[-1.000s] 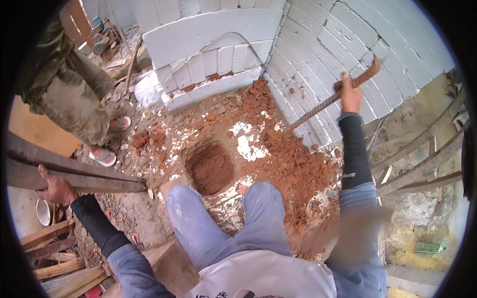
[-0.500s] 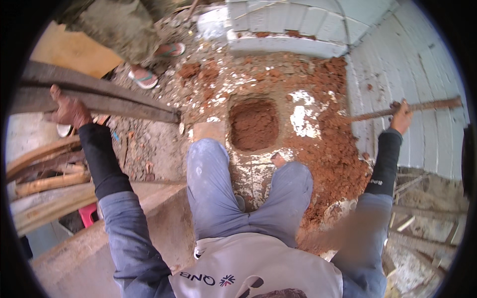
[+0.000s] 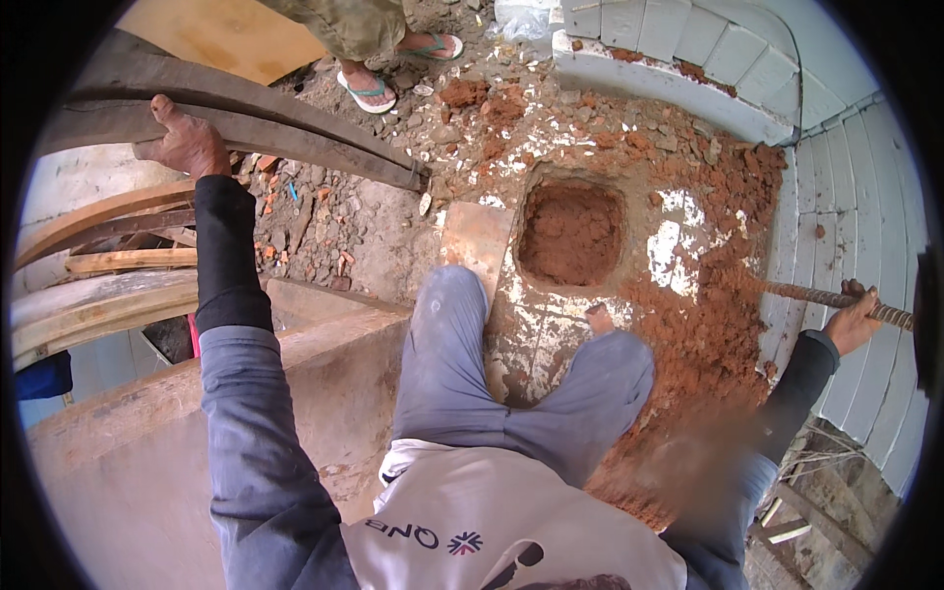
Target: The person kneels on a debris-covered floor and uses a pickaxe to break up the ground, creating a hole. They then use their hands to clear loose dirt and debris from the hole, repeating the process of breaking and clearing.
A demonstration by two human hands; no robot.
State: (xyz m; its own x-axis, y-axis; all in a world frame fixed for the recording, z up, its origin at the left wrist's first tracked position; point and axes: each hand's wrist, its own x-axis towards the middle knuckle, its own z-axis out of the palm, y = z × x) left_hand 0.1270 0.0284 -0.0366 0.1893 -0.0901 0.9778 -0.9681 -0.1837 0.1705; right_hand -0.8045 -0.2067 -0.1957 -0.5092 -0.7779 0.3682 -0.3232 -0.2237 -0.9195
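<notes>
My right hand (image 3: 854,322) clenched round ribbed metal bar (image 3: 811,294), off to my right, in front of pale block wall (image 3: 836,226); bar's inner end at red soil (image 3: 698,359), contact unclear. My left hand (image 3: 192,143) against wooden beam (image 3: 315,150); cannot tell whether it grips. Squarish hole (image 3: 570,234) ahead of my knees (image 3: 454,300). Co-worker's sandalled feet (image 3: 366,90) beyond beam.
</notes>
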